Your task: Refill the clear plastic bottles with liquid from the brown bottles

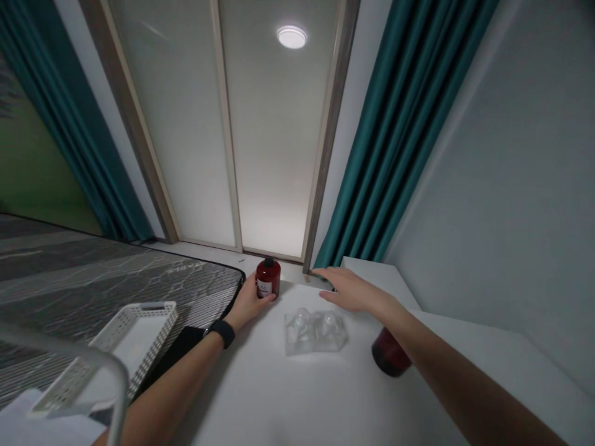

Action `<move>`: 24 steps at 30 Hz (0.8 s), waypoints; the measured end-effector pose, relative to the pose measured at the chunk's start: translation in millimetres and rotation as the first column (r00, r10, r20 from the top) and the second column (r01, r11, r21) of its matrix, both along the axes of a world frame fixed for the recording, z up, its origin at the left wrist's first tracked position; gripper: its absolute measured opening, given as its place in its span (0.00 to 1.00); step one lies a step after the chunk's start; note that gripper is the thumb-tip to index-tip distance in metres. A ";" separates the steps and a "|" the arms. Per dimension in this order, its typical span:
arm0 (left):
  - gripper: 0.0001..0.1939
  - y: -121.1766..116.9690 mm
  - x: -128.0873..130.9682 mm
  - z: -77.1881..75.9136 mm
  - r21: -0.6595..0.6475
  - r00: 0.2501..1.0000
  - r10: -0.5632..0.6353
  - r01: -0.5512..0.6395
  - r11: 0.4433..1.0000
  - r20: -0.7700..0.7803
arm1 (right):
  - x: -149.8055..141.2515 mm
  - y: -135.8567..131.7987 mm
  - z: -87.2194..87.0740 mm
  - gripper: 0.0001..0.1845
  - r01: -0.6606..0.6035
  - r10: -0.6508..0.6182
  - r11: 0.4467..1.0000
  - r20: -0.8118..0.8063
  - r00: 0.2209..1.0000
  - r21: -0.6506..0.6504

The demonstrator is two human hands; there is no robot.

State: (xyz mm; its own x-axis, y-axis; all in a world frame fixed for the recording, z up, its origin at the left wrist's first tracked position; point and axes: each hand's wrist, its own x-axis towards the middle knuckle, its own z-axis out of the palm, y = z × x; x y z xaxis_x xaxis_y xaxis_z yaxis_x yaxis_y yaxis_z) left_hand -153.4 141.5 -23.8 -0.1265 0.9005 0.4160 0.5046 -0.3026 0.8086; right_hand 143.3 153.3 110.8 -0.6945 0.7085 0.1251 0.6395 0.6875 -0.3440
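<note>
Partly hidden: a second dark red bottle (pixel 388 353), beneath your right forearm, the arm covering its upper part; whether it stands or lies, you cannot tell. Held: one dark red bottle (pixel 268 279), black cap, white label, upright, gripped low by your closed left hand (pixel 253 301), with a black watch (pixel 224 332) on that wrist. Your right hand (pixel 348 291) is open, fingers extended, touching nothing visible. Between and nearer you than both hands: a clear plastic blister tray (pixel 316 332) on a white table (pixel 260 396). Left of your left hand: a white perforated basket (pixel 134 334) on a grey mattress (pixel 93 279). Beyond your hands: teal curtains (pixel 409 124).
</note>
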 end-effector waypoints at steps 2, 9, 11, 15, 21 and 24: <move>0.33 5.9 2.0 -6.0 0.004 0.999 0.013 -0.013 1.000 -0.033 | 39.9 -15.5 -1.0 0.28 0.090 -0.091 0.995 0.036 0.995 0.041; 0.31 8.7 3.5 -12.2 0.027 0.987 0.079 -0.076 0.997 -0.140 | 98.6 -58.7 -15.6 0.35 0.192 -0.223 0.964 0.165 0.961 0.182; 0.31 9.0 2.2 -13.2 0.026 0.985 0.071 -0.068 0.997 -0.156 | 111.5 -66.5 -16.1 0.39 0.332 -0.367 0.916 0.135 0.920 0.227; 0.32 10.7 0.3 -15.8 0.015 0.982 0.078 -0.076 0.997 -0.170 | 136.0 -72.9 -16.9 0.37 0.457 -0.445 0.888 0.156 0.882 -0.050; 0.30 10.0 2.3 -18.9 0.016 0.978 0.094 -0.093 0.996 -0.184 | 122.8 -38.1 -23.1 0.27 0.369 -0.369 0.918 0.027 0.929 -0.147; 0.30 8.8 3.2 -19.3 0.027 0.974 0.115 -0.111 0.993 -0.197 | 91.9 -8.6 -23.1 0.26 0.257 -0.265 0.952 -0.030 0.964 -0.165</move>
